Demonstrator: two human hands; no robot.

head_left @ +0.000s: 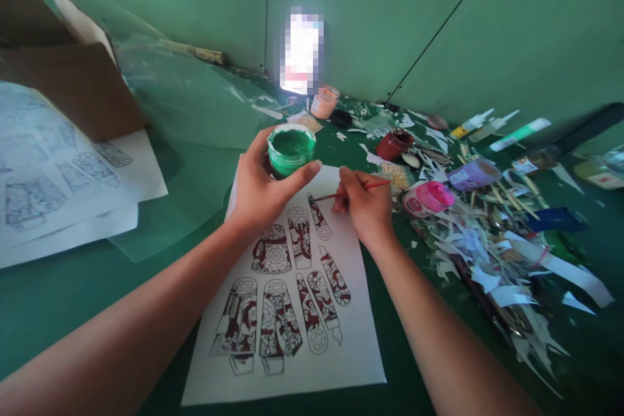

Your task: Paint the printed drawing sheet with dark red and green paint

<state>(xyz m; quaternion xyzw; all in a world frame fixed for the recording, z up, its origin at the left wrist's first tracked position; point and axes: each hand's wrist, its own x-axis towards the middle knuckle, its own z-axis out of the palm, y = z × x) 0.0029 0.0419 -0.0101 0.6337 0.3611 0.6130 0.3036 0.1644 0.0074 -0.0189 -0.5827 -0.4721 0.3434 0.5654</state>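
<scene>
Over the paper's far half (348,331), the left hand (260,192) grips a jar (292,159), the right hand (368,205) pinching a brush (331,195) best kept light.

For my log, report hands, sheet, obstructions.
Left hand holds green paint jar. Right hand holds red brush over patterned sheet. Left hand hides sheet's upper-left part.

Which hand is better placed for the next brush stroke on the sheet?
The right hand, I'd judge: it grips the red-handled brush, whose tip is at or just over the printed sheet. The left hand is occupied, holding the open jar of green paint.
</scene>
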